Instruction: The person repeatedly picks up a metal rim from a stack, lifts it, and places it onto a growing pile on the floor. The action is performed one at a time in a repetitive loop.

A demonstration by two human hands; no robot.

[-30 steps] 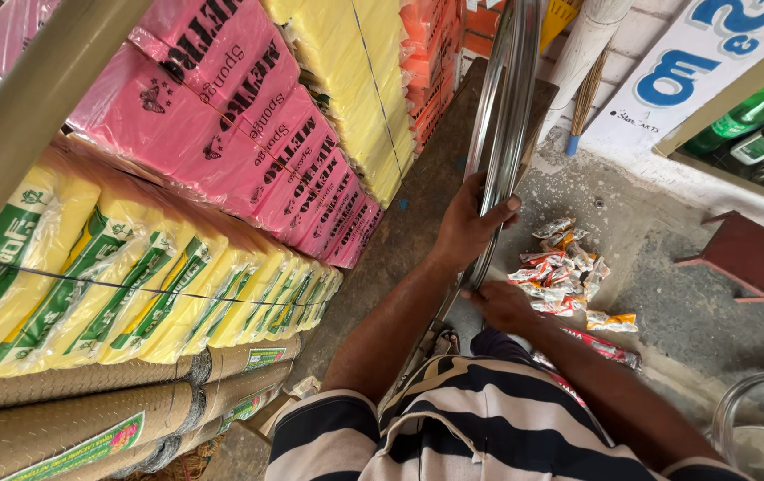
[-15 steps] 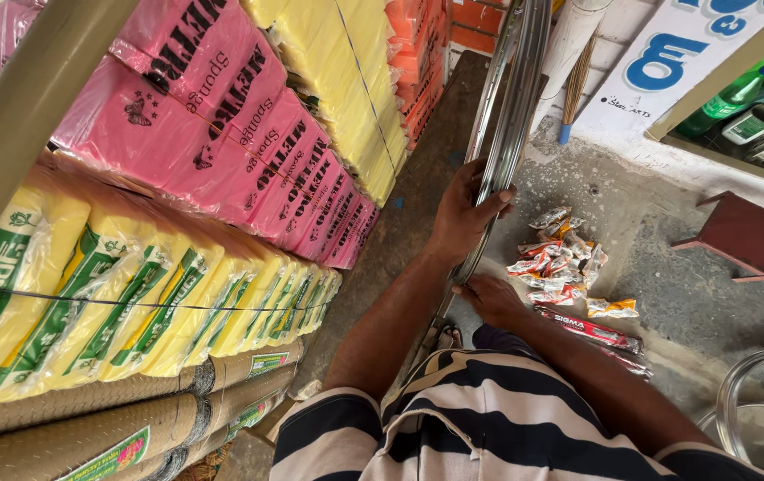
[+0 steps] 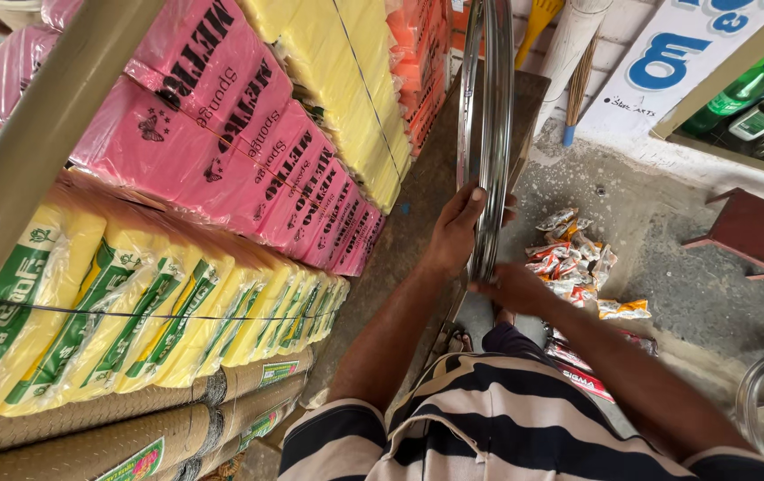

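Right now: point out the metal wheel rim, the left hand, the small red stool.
metal wheel rim (image 3: 486, 98), head view, upper curved band.
left hand (image 3: 456, 230), head view, back of hand.
small red stool (image 3: 751, 230), head view, seat top.

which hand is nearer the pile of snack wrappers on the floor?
Right. The right hand grips the lower part of the metal wheel rim, right beside the wrappers. The left hand holds the rim higher up, on its far side from them.
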